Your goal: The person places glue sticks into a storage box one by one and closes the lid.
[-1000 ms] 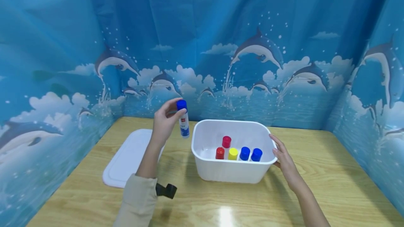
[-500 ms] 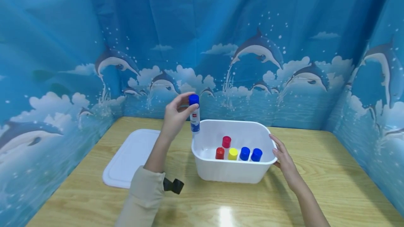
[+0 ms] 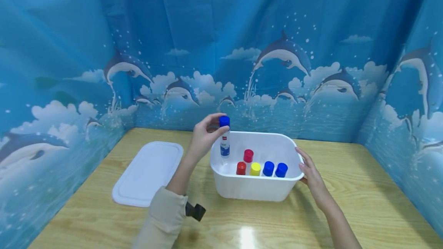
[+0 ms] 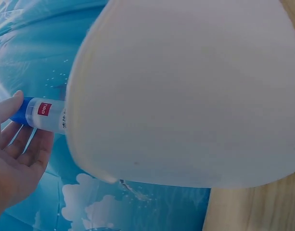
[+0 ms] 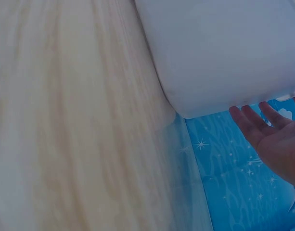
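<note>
While the loose right hand (image 3: 314, 176) touches the right end of the white box (image 3: 254, 188), the left hand (image 3: 203, 138) pinches a glue stick (image 3: 225, 144), its bottom inside the box's left end. It looks like putting-in time; next should be lowering it gently, then letting go.

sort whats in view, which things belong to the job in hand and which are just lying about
Seem part of the job:
blue-capped stick, pinched in the left hand
white bin, right hand at its rim
two red caps, one yellow cap and two blue caps, inside the bin

Seem just there:
white lid, left of the bin
table
dolphin curtain behind
</note>
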Motion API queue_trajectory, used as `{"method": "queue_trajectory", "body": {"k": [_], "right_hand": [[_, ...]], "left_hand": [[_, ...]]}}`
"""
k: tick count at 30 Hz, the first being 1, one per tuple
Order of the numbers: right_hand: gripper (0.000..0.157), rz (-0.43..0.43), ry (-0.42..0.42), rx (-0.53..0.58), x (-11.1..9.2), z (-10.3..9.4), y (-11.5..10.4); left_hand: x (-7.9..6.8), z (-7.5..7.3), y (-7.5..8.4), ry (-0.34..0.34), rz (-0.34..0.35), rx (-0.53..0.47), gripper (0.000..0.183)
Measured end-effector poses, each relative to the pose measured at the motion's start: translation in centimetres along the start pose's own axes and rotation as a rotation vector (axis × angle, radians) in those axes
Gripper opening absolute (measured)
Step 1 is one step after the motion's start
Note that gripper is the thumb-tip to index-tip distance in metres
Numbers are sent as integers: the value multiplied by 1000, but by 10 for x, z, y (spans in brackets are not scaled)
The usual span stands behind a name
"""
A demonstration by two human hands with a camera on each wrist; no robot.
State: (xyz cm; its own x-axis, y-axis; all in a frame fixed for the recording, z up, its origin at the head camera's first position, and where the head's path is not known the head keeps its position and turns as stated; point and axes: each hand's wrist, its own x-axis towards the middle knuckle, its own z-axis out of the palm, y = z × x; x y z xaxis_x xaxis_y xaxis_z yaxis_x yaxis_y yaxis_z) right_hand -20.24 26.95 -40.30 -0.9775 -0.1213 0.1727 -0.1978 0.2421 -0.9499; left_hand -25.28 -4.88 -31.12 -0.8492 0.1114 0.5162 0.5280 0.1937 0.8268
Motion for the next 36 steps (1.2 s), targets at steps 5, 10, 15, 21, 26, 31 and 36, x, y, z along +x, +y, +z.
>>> {"method": "queue_trajectory", "body": {"k": [5,10,15,21,26,31,36], "right_hand": [[52,8,0,2,0,0,0],[51,0,5,4,0,0,0],[50,-6,6,2,-1,-1,0],[50,2,10,5,-1,-1,0],[51,10,10,3,-1,0,0],[51,4,9,6,-1,0,-1],[51,-1,6,7,-1,1,-1]], "left_hand": [[-6,6,-8,-43,-69,38,35],[-11,10,-16,-95,-112,73,35],[-15,12,-25,-157,-176,107,36],[-18,12,-32,-264,-192,126,33],[-19,12,-34,-286,-161,155,32],[-18,11,-35,-307,-133,208,30],[-19,10,-36,-333,-96,269,31]]}}
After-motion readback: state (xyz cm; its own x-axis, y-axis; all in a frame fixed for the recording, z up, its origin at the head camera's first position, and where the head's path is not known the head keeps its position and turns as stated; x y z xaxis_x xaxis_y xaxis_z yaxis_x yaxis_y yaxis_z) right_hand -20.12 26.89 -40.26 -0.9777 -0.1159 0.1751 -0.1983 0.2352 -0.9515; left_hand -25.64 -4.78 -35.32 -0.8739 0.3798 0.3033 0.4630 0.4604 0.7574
